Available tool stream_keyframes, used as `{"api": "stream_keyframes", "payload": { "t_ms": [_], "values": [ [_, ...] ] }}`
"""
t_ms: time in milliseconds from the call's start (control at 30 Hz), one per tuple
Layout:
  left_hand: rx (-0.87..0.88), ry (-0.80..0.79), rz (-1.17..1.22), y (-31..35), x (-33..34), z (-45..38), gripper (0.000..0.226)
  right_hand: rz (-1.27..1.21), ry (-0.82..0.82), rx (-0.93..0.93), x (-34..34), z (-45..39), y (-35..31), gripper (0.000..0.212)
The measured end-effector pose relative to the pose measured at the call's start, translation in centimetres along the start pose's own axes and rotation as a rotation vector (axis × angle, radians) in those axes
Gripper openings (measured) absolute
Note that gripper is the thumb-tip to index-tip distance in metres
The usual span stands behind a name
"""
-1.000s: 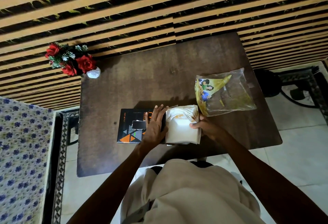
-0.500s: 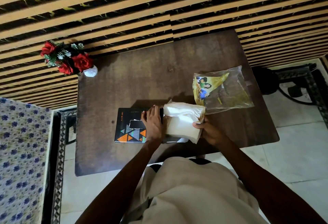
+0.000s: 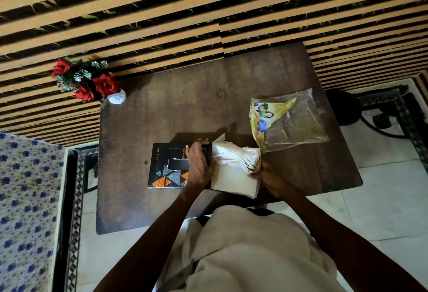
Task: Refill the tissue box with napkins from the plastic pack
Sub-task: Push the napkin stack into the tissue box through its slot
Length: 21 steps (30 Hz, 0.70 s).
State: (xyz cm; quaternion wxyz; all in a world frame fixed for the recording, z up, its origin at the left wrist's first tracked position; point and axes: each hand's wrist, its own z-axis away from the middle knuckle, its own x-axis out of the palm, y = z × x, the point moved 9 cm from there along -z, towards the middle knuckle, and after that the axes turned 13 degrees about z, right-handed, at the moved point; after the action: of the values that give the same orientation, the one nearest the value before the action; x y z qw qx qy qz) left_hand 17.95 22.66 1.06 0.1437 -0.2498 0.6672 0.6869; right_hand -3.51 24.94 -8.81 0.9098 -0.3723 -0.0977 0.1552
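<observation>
since the plastic pack (image 3: 288, 121) is lying flat and see-through on the far right of the table (image 3: 185, 97), it looks emptied out, so i'd say the unpacking part is done. what's left is the actual stuffing: the napkins (image 3: 236, 169) are a thick white stack sitting right up against the right end of the tissue box (image 3: 171, 166), which lies flat near the table's front edge with its dark slot on top. most of the stack is plainly still outside the box. whether any of it has gone into the end yet i can't tell, the left hand covers that spot. so maybe halfway, with the fiddly bit still to go.

hands now. left hand (image 3: 199, 164) is laid over the right end of the box, fingers bent over the far edge and the thumb side touching the napkins, which reads to me like steadying the box more than a real grab. right hand (image 3: 268, 176) is at the right edge of the stack, fingers curled around the fanned edges and gripping them, tilting the pile toward the box.
</observation>
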Motion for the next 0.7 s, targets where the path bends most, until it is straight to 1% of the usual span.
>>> {"api": "stream_keyframes", "payload": {
  "t_ms": [100, 200, 267, 333, 367, 433, 467, 533, 567, 633, 700],
  "values": [
    [0.006, 0.032, 0.024, 0.0, -0.3, 0.1, 0.047, 0.064, -0.005, -0.007, 0.0, 0.2, -0.4, 0.063],
    [-0.030, 0.077, 0.012, 0.1, -0.2, -0.1, 0.045, 0.154, -0.016, -0.024, 0.0, 0.4, -1.0, 0.064],
    [-0.035, 0.096, -0.022, 0.2, 0.1, -0.1, 0.039, 0.222, -0.044, -0.057, 0.4, 0.4, -1.6, 0.073],
    [-0.045, 0.071, -0.031, 0.0, 0.5, -0.2, 0.034, 0.261, -0.045, -0.065, 0.4, 0.5, -1.9, 0.072],
    [-0.065, 0.047, -0.011, -0.4, 0.5, -0.3, 0.037, 0.281, -0.044, -0.059, 0.3, 0.6, -1.9, 0.069],
    [-0.109, -0.040, 0.031, -1.0, 0.7, -0.6, 0.051, 0.299, -0.061, -0.074, 0.4, 0.8, -2.5, 0.066],
    [-0.113, -0.114, 0.003, -1.0, 0.9, -0.6, 0.064, 0.307, -0.064, -0.077, 0.5, 0.8, -2.6, 0.065],
    [-0.094, -0.304, -0.143, -0.6, 1.9, -0.3, 0.094, 0.348, -0.070, -0.068, 0.3, 0.8, -2.7, 0.065],
    [-0.083, -0.378, -0.221, -0.4, 2.4, 0.0, 0.104, 0.384, -0.080, -0.074, 0.2, 0.8, -2.8, 0.066],
    [-0.070, -0.452, -0.381, -0.1, 3.1, 0.2, 0.113, 0.453, -0.108, -0.079, 0.3, 0.8, -2.9, 0.071],
    [-0.055, -0.472, -0.524, -0.3, 3.9, 0.2, 0.112, 0.494, -0.124, -0.084, 0.4, 0.6, -2.9, 0.077]
  ]
}}
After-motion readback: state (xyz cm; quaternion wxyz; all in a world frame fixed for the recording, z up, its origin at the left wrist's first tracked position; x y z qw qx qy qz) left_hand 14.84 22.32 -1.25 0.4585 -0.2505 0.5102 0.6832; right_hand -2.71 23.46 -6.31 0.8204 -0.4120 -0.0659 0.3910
